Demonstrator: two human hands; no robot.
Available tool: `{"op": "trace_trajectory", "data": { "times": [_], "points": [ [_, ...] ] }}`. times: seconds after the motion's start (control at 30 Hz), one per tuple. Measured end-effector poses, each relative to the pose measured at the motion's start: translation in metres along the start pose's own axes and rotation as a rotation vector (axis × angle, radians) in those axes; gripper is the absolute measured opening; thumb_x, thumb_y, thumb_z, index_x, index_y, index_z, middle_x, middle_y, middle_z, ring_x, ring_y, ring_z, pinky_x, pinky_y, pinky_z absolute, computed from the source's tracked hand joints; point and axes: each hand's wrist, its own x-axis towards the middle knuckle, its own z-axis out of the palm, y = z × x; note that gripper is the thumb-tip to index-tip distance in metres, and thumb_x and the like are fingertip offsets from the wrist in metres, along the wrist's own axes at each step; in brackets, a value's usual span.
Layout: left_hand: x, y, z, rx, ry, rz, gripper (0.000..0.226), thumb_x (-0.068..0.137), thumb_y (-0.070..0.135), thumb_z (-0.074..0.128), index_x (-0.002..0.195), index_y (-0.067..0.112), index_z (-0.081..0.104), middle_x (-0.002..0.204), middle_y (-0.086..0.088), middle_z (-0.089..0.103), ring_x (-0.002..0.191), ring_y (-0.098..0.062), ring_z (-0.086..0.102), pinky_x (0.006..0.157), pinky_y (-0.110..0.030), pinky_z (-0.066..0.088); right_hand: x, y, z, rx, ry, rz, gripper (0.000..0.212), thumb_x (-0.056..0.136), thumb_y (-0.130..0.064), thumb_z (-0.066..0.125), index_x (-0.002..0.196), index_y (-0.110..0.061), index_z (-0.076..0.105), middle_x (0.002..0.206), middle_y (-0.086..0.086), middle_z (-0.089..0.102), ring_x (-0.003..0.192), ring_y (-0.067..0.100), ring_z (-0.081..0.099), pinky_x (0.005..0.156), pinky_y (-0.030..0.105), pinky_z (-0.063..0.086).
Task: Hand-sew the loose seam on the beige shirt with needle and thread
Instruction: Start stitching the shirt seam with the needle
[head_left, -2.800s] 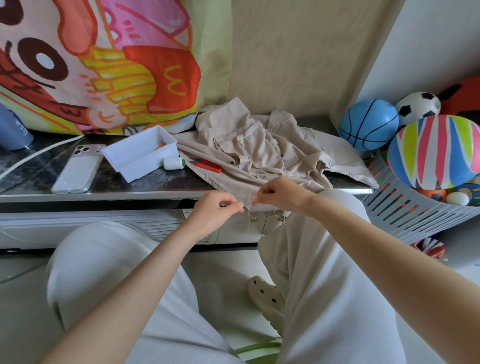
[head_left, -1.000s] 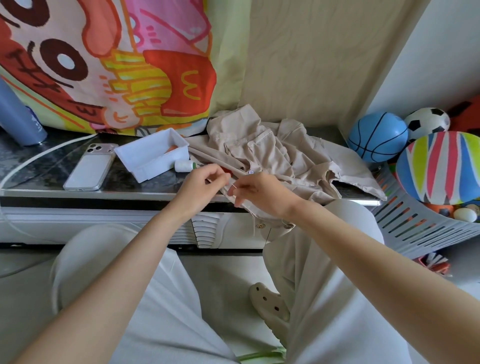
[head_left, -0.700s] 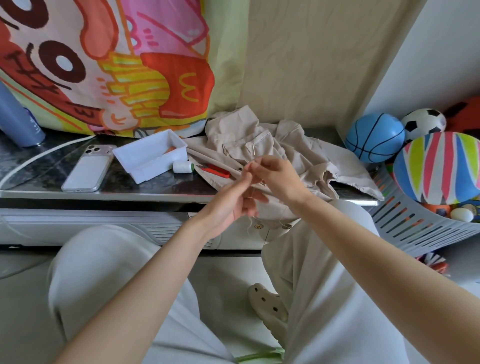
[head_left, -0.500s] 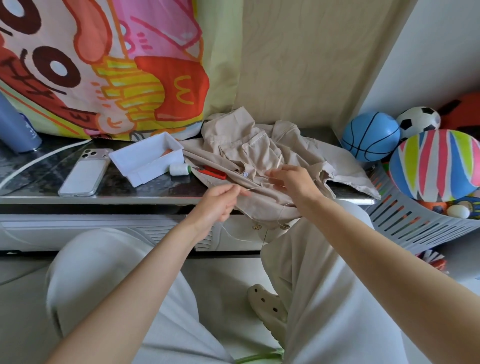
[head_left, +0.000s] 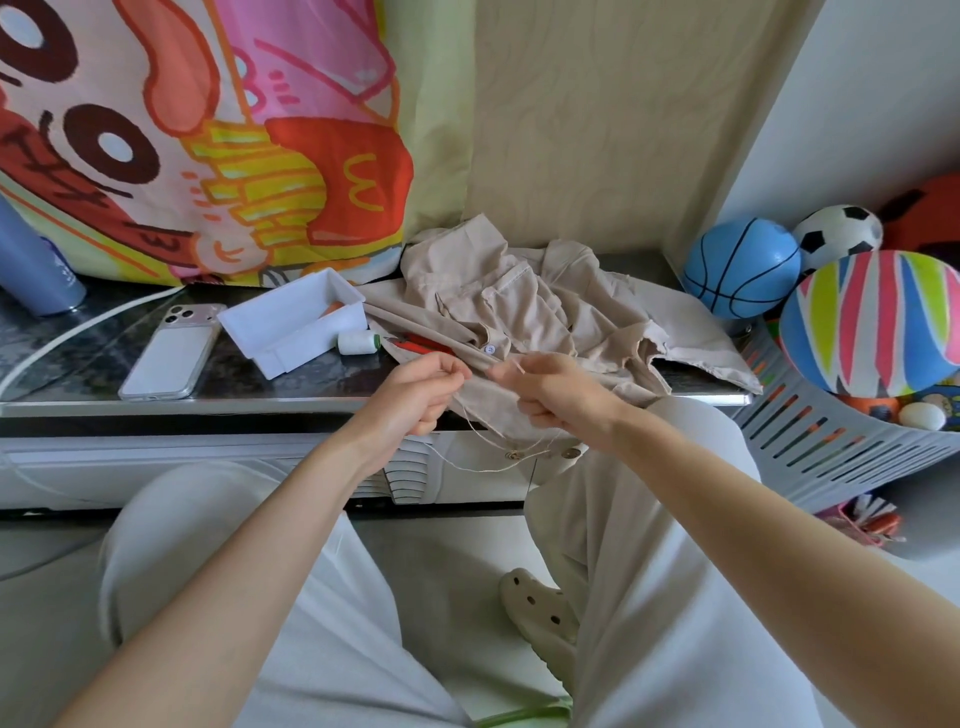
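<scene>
The beige shirt (head_left: 524, 306) lies crumpled on the dark countertop (head_left: 104, 358), its hem hanging over the front edge. My left hand (head_left: 415, 395) pinches the shirt's folded edge. My right hand (head_left: 556, 387) grips the same edge just to the right and pinches a thin needle (head_left: 518, 367) that sticks up between its fingertips. A beige thread (head_left: 483, 465) hangs in a loose loop below both hands. The hands are almost touching.
A white thread spool (head_left: 357, 343) and a red-handled tool (head_left: 426, 343) lie beside a white plastic tray (head_left: 291, 322). A phone (head_left: 171, 351) lies left, a blue bottle (head_left: 31, 270) far left. At right a basket (head_left: 831, 436) holds balls (head_left: 743, 267).
My hands came back together on the shirt edge after the left hand drew the thread out leftward. The thread now hangs slack in a loop under the hands.
</scene>
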Motion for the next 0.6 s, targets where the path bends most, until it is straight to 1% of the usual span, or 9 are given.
{"op": "trace_trajectory", "data": {
  "times": [0.07,0.17,0.2,0.27,0.3,0.33,0.43,0.53,0.6],
  "points": [
    [0.001,0.004,0.003,0.007,0.008,0.014,0.015,0.099,0.009,0.043,0.087,0.014,0.049,0.055,0.007,0.026,0.043,-0.003,0.02,0.037,-0.013,0.016,-0.003,-0.001,0.009,-0.051,-0.125,0.014,0.016,0.095,-0.027,0.056,0.095,-0.012,0.056,0.052,-0.01,0.02,0.044,0.006,0.015,0.038,0.017,0.015],
    [0.0,0.006,0.006,0.008,0.023,0.031,0.01,0.099,0.01,0.044,0.09,0.012,0.047,0.059,0.004,0.03,0.042,-0.002,0.021,0.037,-0.012,0.017,-0.004,0.0,0.015,-0.092,-0.18,0.057,0.027,0.094,-0.028,0.057,0.105,-0.005,0.064,0.048,-0.012,0.02,0.042,0.005,0.016,0.038,0.016,0.013],
    [-0.001,0.006,0.006,0.017,0.024,0.032,0.008,0.099,0.01,0.044,0.091,0.012,0.046,0.059,0.004,0.031,0.041,-0.002,0.021,0.037,-0.012,0.018,-0.005,0.0,0.016,-0.088,-0.188,0.064,0.025,0.093,-0.026,0.057,0.102,-0.005,0.066,0.048,-0.012,0.02,0.042,0.005,0.016,0.037,0.016,0.014],
    [-0.003,0.005,0.005,0.048,0.022,0.031,0.007,0.099,0.011,0.044,0.092,0.011,0.046,0.061,0.002,0.034,0.04,-0.001,0.021,0.037,-0.012,0.018,-0.004,0.002,0.014,-0.059,-0.194,0.072,0.014,0.093,-0.021,0.058,0.086,-0.014,0.067,0.046,-0.013,0.02,0.04,0.004,0.016,0.036,0.015,0.014],
    [-0.004,0.004,0.003,0.066,0.019,0.026,0.007,0.099,0.012,0.044,0.093,0.011,0.046,0.062,0.001,0.034,0.04,-0.001,0.021,0.037,-0.012,0.017,-0.003,0.004,0.012,-0.032,-0.171,0.069,0.018,0.093,-0.018,0.058,0.076,-0.018,0.065,0.046,-0.012,0.021,0.04,0.004,0.015,0.035,0.015,0.013],
    [-0.005,0.003,0.002,0.084,0.014,0.022,0.006,0.099,0.013,0.044,0.095,0.011,0.047,0.063,0.001,0.035,0.04,-0.001,0.021,0.037,-0.012,0.017,-0.002,0.005,0.008,0.004,-0.126,0.068,0.023,0.092,-0.016,0.059,0.07,-0.02,0.061,0.047,-0.011,0.021,0.04,0.004,0.014,0.035,0.015,0.012],
    [-0.007,0.001,-0.001,0.096,0.027,0.029,0.007,0.1,0.012,0.043,0.096,0.01,0.049,0.063,0.0,0.037,0.041,-0.002,0.021,0.038,-0.013,0.017,0.0,0.009,-0.008,0.108,0.081,0.057,0.025,0.093,-0.012,0.058,0.069,-0.018,0.055,0.049,-0.008,0.021,0.04,0.004,0.015,0.033,0.015,0.013],
    [-0.01,0.004,-0.002,0.029,0.08,0.086,0.01,0.099,0.007,0.042,0.095,0.01,0.05,0.06,0.001,0.036,0.04,-0.002,0.02,0.038,-0.013,0.016,0.001,0.019,-0.025,0.133,0.312,0.115,0.019,0.093,-0.009,0.057,0.076,-0.015,0.06,0.04,-0.011,0.025,0.033,0.002,0.019,0.031,0.015,0.015],
    [-0.012,0.009,-0.001,-0.02,0.097,0.139,0.013,0.099,0.005,0.041,0.093,0.011,0.051,0.056,0.005,0.038,0.041,-0.003,0.019,0.038,-0.014,0.016,0.001,0.029,-0.035,0.118,0.433,0.171,0.017,0.091,-0.009,0.06,0.075,-0.013,0.062,0.035,-0.011,0.028,0.031,0.003,0.02,0.031,0.016,0.015]
  ]
}}
